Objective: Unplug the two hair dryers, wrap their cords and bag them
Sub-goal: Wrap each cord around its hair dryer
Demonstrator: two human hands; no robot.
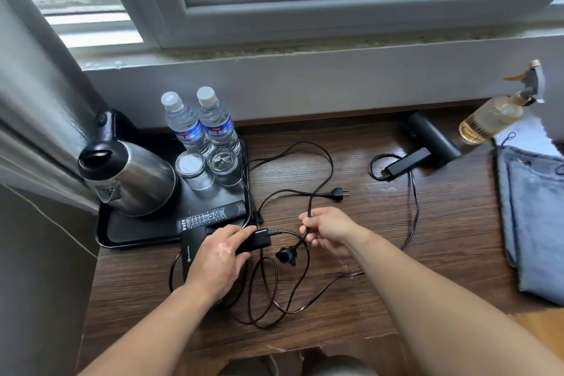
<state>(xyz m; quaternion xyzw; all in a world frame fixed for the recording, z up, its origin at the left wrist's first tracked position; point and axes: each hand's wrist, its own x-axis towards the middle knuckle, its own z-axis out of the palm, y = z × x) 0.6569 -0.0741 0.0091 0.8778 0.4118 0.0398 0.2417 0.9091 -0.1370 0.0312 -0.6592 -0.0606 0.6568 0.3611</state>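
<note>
A black hair dryer (192, 249) lies at the front left of the wooden table, and my left hand (218, 256) grips its folded handle (258, 239). My right hand (328, 230) pinches its black cord (308, 217) a short way from the handle. The cord loops loosely over the table; one two-pin plug (337, 193) lies free beyond my right hand, another plug (287, 255) lies between my hands. A second black hair dryer (433, 139) lies at the back right, its cord (413, 210) trailing toward me. Blue-grey drawstring bags (537, 223) lie flat at the right.
A black tray (128, 232) at the left holds a steel kettle (128, 177), two water bottles (201, 125), two glasses (207, 165) and a remote (213, 217). A spray bottle (500, 110) stands at the back right. The window sill runs behind the table (366, 308).
</note>
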